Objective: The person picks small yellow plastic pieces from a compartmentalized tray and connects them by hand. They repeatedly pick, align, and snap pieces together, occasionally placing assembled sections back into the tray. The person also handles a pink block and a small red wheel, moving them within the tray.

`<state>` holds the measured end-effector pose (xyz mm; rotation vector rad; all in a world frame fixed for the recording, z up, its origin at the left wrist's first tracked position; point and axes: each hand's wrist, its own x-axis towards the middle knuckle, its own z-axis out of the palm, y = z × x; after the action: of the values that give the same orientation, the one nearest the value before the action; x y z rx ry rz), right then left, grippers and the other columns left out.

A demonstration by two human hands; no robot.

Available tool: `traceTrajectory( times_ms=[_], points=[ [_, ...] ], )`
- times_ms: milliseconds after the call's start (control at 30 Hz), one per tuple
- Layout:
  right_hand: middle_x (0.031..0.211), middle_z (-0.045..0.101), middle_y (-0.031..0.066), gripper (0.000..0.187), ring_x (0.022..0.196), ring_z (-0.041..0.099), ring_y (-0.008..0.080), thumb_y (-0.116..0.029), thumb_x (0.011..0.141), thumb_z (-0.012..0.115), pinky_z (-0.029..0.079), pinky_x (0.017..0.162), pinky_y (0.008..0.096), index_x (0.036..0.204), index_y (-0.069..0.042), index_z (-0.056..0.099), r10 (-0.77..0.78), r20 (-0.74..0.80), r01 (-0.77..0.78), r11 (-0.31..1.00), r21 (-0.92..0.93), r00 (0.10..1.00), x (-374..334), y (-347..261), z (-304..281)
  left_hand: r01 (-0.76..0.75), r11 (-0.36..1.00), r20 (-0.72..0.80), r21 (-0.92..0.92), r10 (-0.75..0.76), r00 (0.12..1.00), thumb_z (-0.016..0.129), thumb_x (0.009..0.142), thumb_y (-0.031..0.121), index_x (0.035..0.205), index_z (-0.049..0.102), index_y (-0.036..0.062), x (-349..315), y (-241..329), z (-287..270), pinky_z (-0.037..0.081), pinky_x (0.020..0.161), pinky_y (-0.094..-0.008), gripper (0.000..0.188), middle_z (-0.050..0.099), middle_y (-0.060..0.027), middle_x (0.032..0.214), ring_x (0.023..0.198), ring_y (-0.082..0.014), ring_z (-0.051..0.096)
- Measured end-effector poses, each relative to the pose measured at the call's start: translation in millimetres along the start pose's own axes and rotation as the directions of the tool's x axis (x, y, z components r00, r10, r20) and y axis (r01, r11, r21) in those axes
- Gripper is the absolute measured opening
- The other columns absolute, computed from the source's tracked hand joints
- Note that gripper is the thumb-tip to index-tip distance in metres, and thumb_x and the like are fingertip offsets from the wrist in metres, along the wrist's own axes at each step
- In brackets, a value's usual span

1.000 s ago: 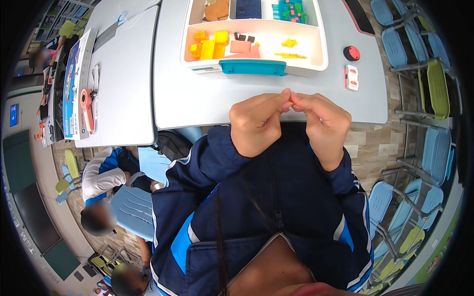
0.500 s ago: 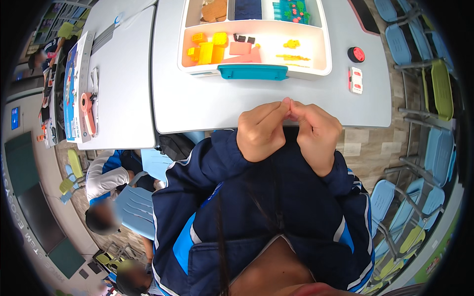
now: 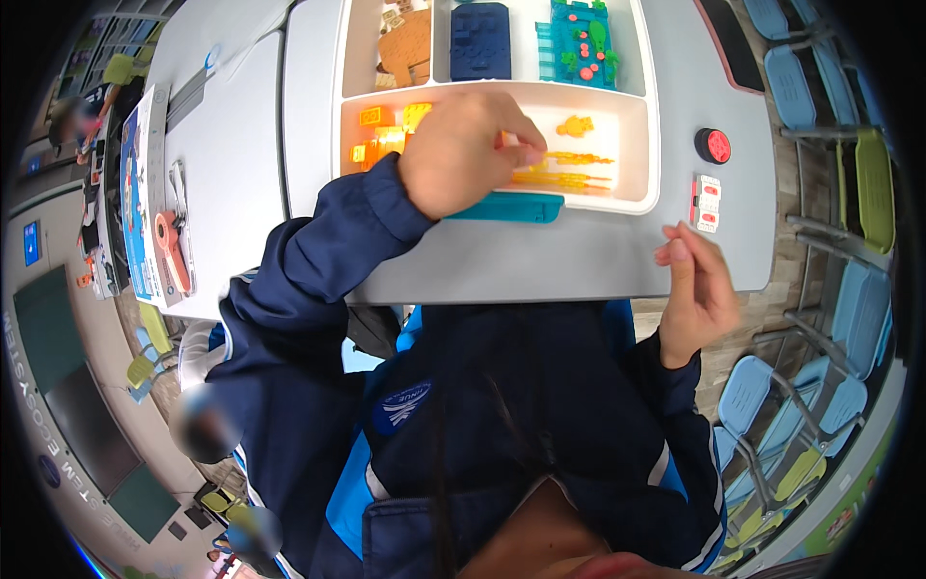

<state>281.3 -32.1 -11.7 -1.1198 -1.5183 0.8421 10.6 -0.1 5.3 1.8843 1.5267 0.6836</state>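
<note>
My left hand (image 3: 468, 150) reaches over the front compartment of a white storage box (image 3: 637, 198). Its thumb and fingertips are pinched together at a small yellow bit, beside long thin yellow pieces (image 3: 574, 180); whether the bit is held or lies beneath is unclear. Orange and yellow building blocks (image 3: 376, 118) lie left of this hand, which hides the compartment's middle. A yellow-orange figure-like piece (image 3: 576, 126) rests to its right. Near the table's right front edge hovers my right hand (image 3: 699, 294), slightly blurred, its fingers loosely bent and apart, with nothing visible in them.
Back compartments hold brown pieces (image 3: 405, 48), a dark blue block plate (image 3: 480, 43) and a teal plate (image 3: 579, 58) with pink and green parts. A red-and-black wheel (image 3: 713, 146) and a white-and-red block (image 3: 707, 203) stand right. A pink handheld device (image 3: 172, 246) lies left.
My hands, earlier touching at the fingertips before the table edge, have separated. The left went forward into the box, the right moved rightward. The box appears lower and nearer in view.
</note>
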Motion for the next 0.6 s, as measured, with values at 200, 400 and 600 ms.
traceTrajectory(
  times_ms=[200, 400, 600],
  points=[
    [0.088, 0.069, 0.0153, 0.019, 0.069, 0.065, 0.0165, 0.012, 0.084, 0.058, 0.052, 0.062, 0.0247, 0.100, 0.005, 0.068, 0.065, 0.082, -0.056, 0.992, -0.113, 0.994, -23, 42, 4, 0.025, 0.986, 0.094, 0.165, -0.041, 0.995, 0.070, 0.077, 0.001, 0.090, 0.074, 0.0018, 18, -14, 18, 0.052, 0.065, -0.0333, 0.013, 0.069, -0.0151, 0.082, 0.071, -0.0257, 0.064],
    [0.087, 0.069, 0.0168, 0.019, 0.064, 0.065, 0.0174, 0.014, 0.082, 0.058, 0.052, 0.059, 0.0244, 0.097, 0.007, 0.068, 0.024, 0.091, -0.011, 0.991, -0.135, 0.996, -22, 52, 10, -0.152, 0.951, 0.060, 0.268, 0.141, 0.988, 0.068, 0.074, -0.002, 0.090, 0.072, 0.0006, 17, -18, 18, 0.052, 0.065, -0.0354, 0.016, 0.068, -0.0157, 0.082, 0.071, -0.0303, 0.063],
    [0.086, 0.069, 0.0179, 0.018, 0.062, 0.065, 0.0177, 0.014, 0.081, 0.060, 0.052, 0.058, 0.0251, 0.096, 0.007, 0.068, 0.004, 0.091, 0.007, 0.993, -0.119, 0.996, -24, 51, 8, -0.087, 0.894, 0.081, 0.440, 0.057, 0.995, 0.066, 0.078, 0.004, 0.092, 0.070, 0.0021, 11, -10, -6, 0.052, 0.070, -0.0381, 0.015, 0.068, -0.0127, 0.084, 0.078, -0.0308, 0.064]
  ],
)
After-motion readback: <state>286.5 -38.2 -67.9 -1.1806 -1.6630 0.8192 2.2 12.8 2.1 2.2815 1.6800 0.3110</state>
